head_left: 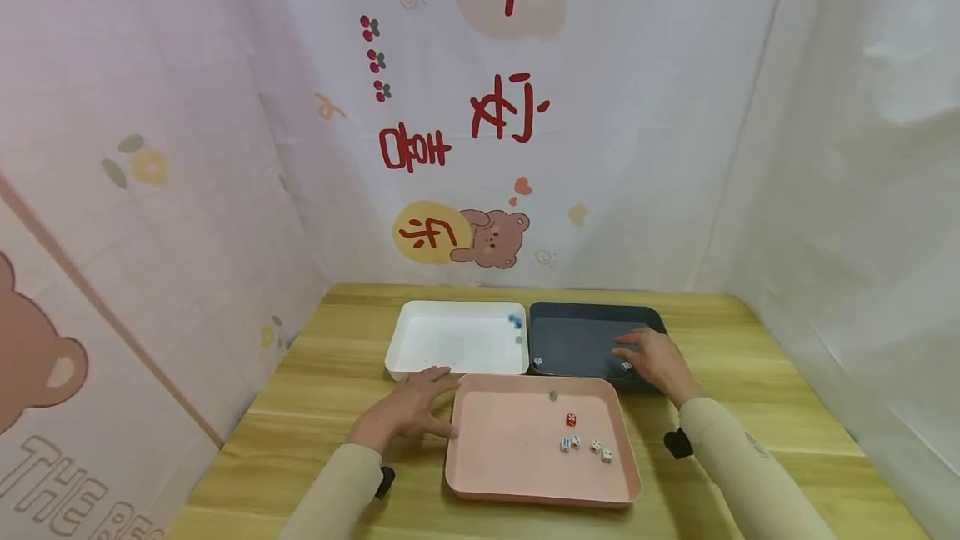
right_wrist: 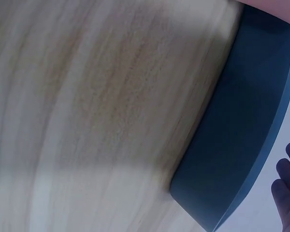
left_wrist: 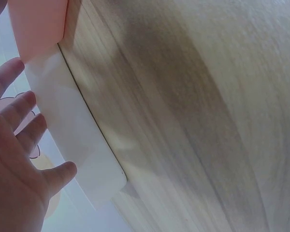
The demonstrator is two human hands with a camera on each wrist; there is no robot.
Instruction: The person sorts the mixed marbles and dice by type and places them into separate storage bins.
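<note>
My right hand (head_left: 658, 361) hovers over the right end of the dark grey tray (head_left: 573, 332), thumb and fingers apart. A white die (head_left: 626, 366) lies in that tray just below the hand, and another die (head_left: 537, 362) sits in its front left corner. My left hand (head_left: 408, 408) is beside the left rim of the pink tray (head_left: 510, 486), its fingers spread and holding nothing. Whether it touches the rim I cannot tell. Inside the pink tray are a red die (head_left: 572, 420), several white dice (head_left: 596, 446) and a small greenish die (head_left: 553, 396).
A white tray (head_left: 453, 340) stands left of the dark one, with blue pieces (head_left: 515, 322) and a pale green piece (head_left: 518, 340) near its right wall. All trays rest on a wooden table (head_left: 300, 407). Printed cloth (head_left: 615, 123) hangs behind and on both sides.
</note>
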